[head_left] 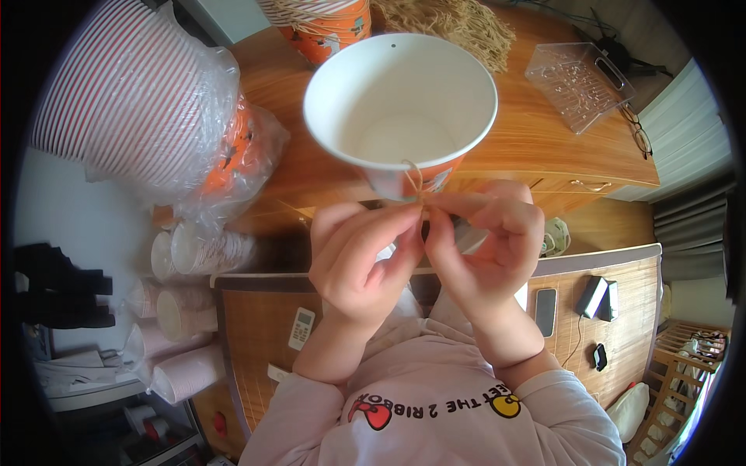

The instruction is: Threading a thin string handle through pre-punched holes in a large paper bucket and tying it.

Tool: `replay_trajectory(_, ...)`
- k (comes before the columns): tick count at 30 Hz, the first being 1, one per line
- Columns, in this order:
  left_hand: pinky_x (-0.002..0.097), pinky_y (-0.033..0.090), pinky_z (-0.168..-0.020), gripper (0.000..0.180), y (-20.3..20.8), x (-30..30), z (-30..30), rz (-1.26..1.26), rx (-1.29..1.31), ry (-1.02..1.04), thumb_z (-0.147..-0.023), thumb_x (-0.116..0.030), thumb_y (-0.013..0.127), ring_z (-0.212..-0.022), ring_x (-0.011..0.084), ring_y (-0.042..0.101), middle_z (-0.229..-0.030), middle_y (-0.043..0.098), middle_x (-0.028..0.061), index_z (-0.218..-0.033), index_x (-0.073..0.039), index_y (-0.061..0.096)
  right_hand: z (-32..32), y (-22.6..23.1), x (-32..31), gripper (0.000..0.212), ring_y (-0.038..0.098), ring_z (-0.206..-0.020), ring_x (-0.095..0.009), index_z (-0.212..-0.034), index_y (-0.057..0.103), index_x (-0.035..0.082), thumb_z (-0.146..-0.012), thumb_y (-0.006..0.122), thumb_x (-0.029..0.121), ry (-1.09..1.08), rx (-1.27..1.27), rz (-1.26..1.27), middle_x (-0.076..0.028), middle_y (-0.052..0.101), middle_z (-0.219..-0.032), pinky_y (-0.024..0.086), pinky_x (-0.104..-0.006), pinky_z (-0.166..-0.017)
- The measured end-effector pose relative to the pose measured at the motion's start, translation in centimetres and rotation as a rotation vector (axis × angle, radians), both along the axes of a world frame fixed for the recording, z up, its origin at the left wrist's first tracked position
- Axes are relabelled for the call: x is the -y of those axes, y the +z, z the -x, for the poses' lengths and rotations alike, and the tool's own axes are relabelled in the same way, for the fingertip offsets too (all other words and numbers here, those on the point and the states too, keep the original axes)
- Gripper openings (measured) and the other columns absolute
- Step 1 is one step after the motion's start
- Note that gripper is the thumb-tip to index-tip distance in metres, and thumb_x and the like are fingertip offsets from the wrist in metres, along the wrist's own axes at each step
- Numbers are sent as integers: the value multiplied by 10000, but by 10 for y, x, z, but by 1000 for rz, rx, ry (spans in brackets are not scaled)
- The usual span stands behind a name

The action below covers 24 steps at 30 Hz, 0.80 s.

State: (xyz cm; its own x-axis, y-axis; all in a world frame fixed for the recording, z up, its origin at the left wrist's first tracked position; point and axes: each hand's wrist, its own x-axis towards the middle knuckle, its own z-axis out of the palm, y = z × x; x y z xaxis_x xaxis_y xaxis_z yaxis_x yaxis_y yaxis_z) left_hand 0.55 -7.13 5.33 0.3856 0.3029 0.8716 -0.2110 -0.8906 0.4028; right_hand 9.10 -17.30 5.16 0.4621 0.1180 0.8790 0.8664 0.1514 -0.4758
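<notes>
A large white-lined paper bucket (336, 101) with an orange printed outside stands upright on the wooden table in front of me. A small dark hole shows in its far wall, just under the rim. At the near rim a thin tan string (418, 177) forms a small loop. My left hand (359, 256) and my right hand (491, 245) meet just below that loop, thumbs and fingertips pinched together on the string. The fingers hide the string's ends and any knot in it.
Bagged stacked buckets (132, 101) rise at the left. Behind the bucket are an orange stack with strings (330, 35) and a bundle of tan strings (458, 31). A clear plastic tray (579, 89) and eyeglasses (640, 138) lie right. A phone (545, 312) and remote (301, 328) flank me.
</notes>
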Motion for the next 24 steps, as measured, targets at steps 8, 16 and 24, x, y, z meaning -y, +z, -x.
replay_trajectory(8,289,464,-673,354,-3,-1,-3,10,25,11,-627,75,803,-694,191,583,-847,736,22,-935,-88,737,3,-2,8,450,484,-761,-167,-975,445,78,-697,755,-91,5,-8,40,-34,718,-914,414,-264,-639)
replay_trajectory(16,284,462,-675,359,-5,1,-2,18,32,-6,-635,80,797,-689,190,578,-845,737,17,-947,-89,744,11,-6,12,429,516,-812,-145,-991,391,59,-769,721,-101,142,-159,41,-95,717,-935,435,-259,-720)
replay_trajectory(24,293,498,-866,335,-20,5,7,754,109,-589,-956,-66,577,-921,206,671,-986,702,182,-1255,49,480,3,-19,13,392,586,-850,-140,-990,384,53,-811,704,-87,292,-256,-22,-122,705,-937,466,-246,-768)
